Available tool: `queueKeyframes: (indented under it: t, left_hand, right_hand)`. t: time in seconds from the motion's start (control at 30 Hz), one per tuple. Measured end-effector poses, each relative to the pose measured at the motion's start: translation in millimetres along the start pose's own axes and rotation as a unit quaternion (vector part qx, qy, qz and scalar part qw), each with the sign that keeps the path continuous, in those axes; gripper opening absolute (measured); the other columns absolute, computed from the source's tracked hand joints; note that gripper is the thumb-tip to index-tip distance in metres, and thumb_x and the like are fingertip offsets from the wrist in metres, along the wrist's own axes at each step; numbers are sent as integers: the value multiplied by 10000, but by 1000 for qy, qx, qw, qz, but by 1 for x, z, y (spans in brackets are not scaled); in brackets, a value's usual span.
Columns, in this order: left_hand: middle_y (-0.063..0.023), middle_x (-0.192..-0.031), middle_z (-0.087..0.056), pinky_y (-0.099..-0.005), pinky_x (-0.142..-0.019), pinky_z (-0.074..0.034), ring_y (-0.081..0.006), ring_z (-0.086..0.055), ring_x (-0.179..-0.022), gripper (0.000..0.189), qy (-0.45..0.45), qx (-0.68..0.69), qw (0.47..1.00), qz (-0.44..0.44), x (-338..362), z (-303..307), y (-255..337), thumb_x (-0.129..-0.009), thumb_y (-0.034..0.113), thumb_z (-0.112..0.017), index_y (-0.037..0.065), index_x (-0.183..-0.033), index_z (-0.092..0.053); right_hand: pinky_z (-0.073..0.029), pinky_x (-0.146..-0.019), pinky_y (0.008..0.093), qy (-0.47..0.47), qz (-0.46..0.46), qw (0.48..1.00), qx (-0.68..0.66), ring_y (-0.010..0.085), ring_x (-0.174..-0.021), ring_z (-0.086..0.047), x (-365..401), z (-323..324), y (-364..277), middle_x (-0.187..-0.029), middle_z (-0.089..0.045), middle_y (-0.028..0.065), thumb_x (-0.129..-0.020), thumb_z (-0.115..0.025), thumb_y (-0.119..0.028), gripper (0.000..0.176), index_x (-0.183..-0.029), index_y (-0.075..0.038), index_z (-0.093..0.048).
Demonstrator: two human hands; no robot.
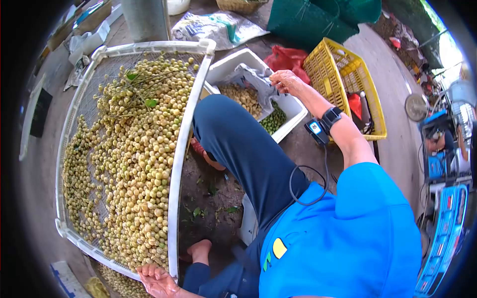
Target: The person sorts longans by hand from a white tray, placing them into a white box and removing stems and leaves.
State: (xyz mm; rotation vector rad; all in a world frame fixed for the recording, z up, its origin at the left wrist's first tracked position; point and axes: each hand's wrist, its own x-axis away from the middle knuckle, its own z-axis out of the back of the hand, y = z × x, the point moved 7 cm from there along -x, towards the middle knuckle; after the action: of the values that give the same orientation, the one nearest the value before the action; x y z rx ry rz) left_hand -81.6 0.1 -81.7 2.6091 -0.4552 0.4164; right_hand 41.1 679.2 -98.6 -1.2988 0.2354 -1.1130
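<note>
While the fruit (141, 164) lies spread across the tray (173, 233), the left hand (158, 281) is at its corner, fingers loosely curled and empty, and the right (287, 81) is above the box (293, 124), its grasp impossible to tell.

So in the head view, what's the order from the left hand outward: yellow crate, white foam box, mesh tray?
1. Mesh tray: corner at the left hand.
2. White foam box: by the tray's opposite end.
3. Yellow crate: past the foam box.
</note>
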Motion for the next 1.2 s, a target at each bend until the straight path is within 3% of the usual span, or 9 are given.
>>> queueKeyframes:
  t: [0.13, 0.2, 0.33, 0.4, 0.43, 0.5, 0.63, 0.83, 1.2]
  left_hand:
    - [-46, -761, -402, -222, -489, -361, -124, -403, -641, 163, 1, -66, 998, -16, -7, 0, 2, -894, 97, -419, -5, -1020, -437]
    - [-24, -739, -406, -221, -465, -368, -108, -397, -604, 145, 19, -62, 998, -10, -10, -7, -13, -899, 118, -408, 10, -992, -434]
    - [20, -666, -361, -231, -420, -321, -84, -325, -524, 78, 77, 21, 997, 13, -11, -18, -34, -869, 139, -452, 69, -853, -422]
    - [17, -655, -383, -224, -430, -325, -90, -354, -537, 93, 82, -15, 997, 2, -16, -14, -33, -846, 168, -504, 81, -841, -472]
    - [12, -661, -420, -219, -440, -347, -100, -397, -552, 105, 102, -28, 994, -5, -13, -19, -32, -842, 169, -512, 67, -864, -495]
    - [-16, -688, -480, -234, -449, -380, -130, -470, -579, 161, 115, -5, 993, -15, -10, -19, -31, -853, 184, -494, 31, -902, -514]
    - [-36, -698, -499, -245, -458, -405, -146, -503, -586, 172, 96, 33, 995, -9, -1, -22, -33, -867, 185, -467, 25, -898, -520]
    - [-25, -677, -490, -229, -459, -403, -137, -495, -575, 182, 104, 67, 992, -17, 10, -19, -18, -871, 207, -470, 34, -866, -525]
    - [-27, -660, -461, -226, -471, -371, -132, -464, -573, 178, 152, 91, 984, 8, 21, -14, -6, -886, 202, -446, 36, -856, -502]
  right_hand:
    - [-372, -414, 244, -26, -62, 992, 106, 91, -487, -461, -29, 18, 82, -624, -527, -32, -690, -635, -263, 129, -696, -146, -580]
    - [-369, -400, 292, -89, 4, 986, 138, 138, -462, -459, -43, 14, 119, -574, -513, -6, -675, -606, -241, 124, -681, -121, -573]
    - [-344, -367, 311, -94, 159, 850, 494, 163, -398, -419, -73, 1, 126, -501, -450, 10, -753, -608, -286, 188, -750, -107, -552]
    - [-355, -352, 246, -69, 57, 959, 270, 88, -435, -463, -39, -20, 35, -529, -471, -4, -789, -589, -271, 173, -854, -112, -581]
    - [-341, -353, 206, -28, 182, 933, 309, 51, -435, -445, -23, -49, -30, -557, -476, -27, -813, -559, -257, 169, -876, -102, -584]
    - [-325, -360, 175, -130, 306, 917, 219, 27, -441, -428, 18, -116, -129, -600, -487, -35, -836, -519, -228, 172, -907, -85, -584]
    - [-337, -391, 159, -349, 370, 841, 184, 19, -475, -437, 181, -272, -246, -628, -494, -24, -836, -523, -194, 181, -933, -50, -574]
    - [-436, -571, 242, -508, 512, 624, 300, 111, -639, -517, 255, -496, -193, -747, -569, 40, -813, -518, -180, 192, -902, -28, -593]
    - [-434, -718, 409, -457, 593, 562, 351, 302, -821, -554, 268, -654, -133, -842, -584, 138, -750, -534, -152, 160, -847, -26, -558]
